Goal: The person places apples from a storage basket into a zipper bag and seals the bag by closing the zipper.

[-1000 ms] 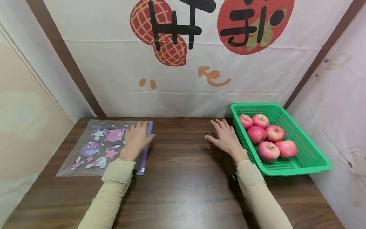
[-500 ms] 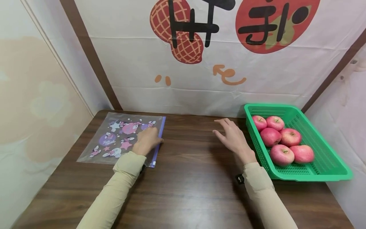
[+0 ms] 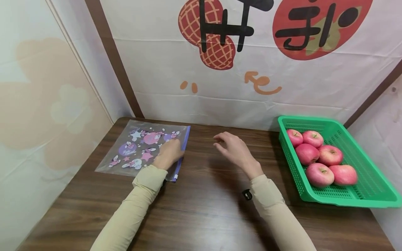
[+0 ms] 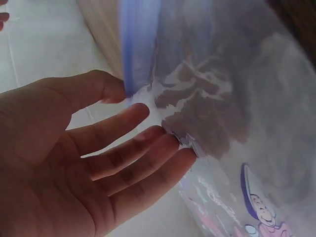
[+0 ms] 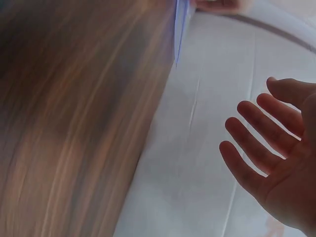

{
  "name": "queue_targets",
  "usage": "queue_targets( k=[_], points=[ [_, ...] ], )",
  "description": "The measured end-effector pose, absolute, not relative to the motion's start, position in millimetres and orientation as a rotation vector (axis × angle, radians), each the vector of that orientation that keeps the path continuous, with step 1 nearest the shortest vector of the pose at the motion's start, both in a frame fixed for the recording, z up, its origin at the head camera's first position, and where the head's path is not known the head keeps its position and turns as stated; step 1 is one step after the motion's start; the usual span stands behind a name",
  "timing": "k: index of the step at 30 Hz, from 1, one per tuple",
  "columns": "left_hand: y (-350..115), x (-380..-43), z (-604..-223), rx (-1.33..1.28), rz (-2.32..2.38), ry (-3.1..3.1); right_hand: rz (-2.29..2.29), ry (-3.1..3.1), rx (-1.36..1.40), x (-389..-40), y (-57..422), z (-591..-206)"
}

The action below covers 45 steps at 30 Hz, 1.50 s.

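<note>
Bag (image 3: 142,148) is clear, cartoon-printed, purple-edged; left hand (image 3: 169,153), loosely bent, seemingly touches it; right hand (image 3: 236,150), relaxed, empty, hovers right of it.

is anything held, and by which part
Nothing appears held: the left hand touches the clear printed rectangular plastic bag near its purple zip; the right hand is empty.

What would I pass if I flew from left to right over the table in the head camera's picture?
The clear printed bag → the right hand → the green basket. The left hand overlaps the bag and the apples sit inside the basket, so I left those out.
</note>
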State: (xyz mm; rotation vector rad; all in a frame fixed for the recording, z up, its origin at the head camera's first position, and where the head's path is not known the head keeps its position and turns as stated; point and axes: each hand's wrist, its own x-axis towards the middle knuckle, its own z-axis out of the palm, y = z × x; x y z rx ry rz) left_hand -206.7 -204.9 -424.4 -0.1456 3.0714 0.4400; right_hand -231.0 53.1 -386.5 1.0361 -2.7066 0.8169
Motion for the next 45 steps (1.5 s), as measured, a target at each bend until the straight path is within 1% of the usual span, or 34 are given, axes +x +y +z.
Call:
queue_targets(
  k=[4, 13, 19, 26, 32, 39, 45],
  points=[
    [-205, -204, -424, -0.179, 0.502, 3.093, 0.926, -2.731, 1.047, -229, 27, -389],
    [-213, -194, -418, -0.24, 0.749, 3.138, 1.138, -2.782, 0.938, -231, -14, -399],
    [-213, -191, -406, -0.212, 0.821, 3.24, 1.276, -2.838, 0.845, -233, -28, -405],
    [-207, -188, -392, -0.189, 0.871, 3.317, 1.608, -2.866, 0.781, -233, -43, -408],
    [-201, -184, -385, -0.161, 0.961, 3.286, 1.734, -2.881, 0.748, -234, -50, -409],
    [-198, -181, -383, -0.129, 0.897, 3.366, 1.673, -2.896, 0.711, -235, -49, -410],
    [-196, -180, -373, -0.081, 0.701, 3.582, 1.54, -2.916, 0.693, -235, -41, -411]
  ],
)
